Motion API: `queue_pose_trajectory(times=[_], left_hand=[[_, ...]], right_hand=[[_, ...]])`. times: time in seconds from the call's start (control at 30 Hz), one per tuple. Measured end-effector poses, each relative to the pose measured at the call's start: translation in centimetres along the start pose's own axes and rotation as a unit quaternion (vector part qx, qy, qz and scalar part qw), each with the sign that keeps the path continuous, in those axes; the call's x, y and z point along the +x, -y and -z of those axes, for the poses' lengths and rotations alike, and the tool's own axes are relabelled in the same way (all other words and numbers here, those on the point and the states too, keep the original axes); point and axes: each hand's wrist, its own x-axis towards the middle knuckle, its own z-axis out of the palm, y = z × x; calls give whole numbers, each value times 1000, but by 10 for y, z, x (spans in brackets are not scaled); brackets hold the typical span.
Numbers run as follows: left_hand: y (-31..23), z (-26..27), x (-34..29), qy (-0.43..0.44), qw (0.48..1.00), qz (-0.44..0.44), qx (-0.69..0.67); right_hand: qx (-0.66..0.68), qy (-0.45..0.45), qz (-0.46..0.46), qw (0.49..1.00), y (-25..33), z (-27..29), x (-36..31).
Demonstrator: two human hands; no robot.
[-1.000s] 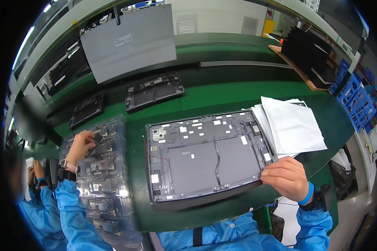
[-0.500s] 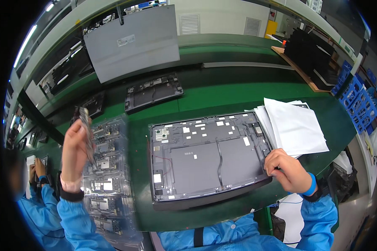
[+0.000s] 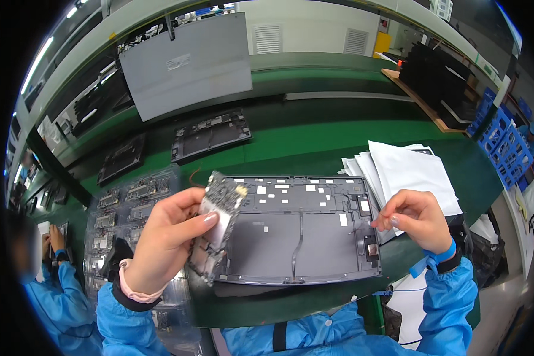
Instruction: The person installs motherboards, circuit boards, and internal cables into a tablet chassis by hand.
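Green-topped counter (image 3: pixel 314 142) running across the view, bearing a large grey rectangular device back shell (image 3: pixel 302 237) lying open-face up before the person. To its right, touching its far corner, a stack of white sheets (image 3: pixel 409 169); to its left, a clear plastic tray of small circuit boards (image 3: pixel 130 199). The left hand (image 3: pixel 166 243) holds a long narrow dark circuit board (image 3: pixel 219 222) tilted on end above the shell's left edge, the grip closed around its lower half with thumb on the face. The right hand (image 3: pixel 418 219) rests at the shell's right edge, fingers pinched together; whether anything small is held there cannot be told. Judged risk: the board, held by one hand only, could slip or twist and strike the shell; bare fingers on its face could also smudge contacts.
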Motion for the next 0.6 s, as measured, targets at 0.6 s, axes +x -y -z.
queue_pose_trajectory(times=[0.6], left_hand=[[25,-79,41,68,989,-56,117]], right_hand=[[-74,-174,93,978,9,-42,10]])
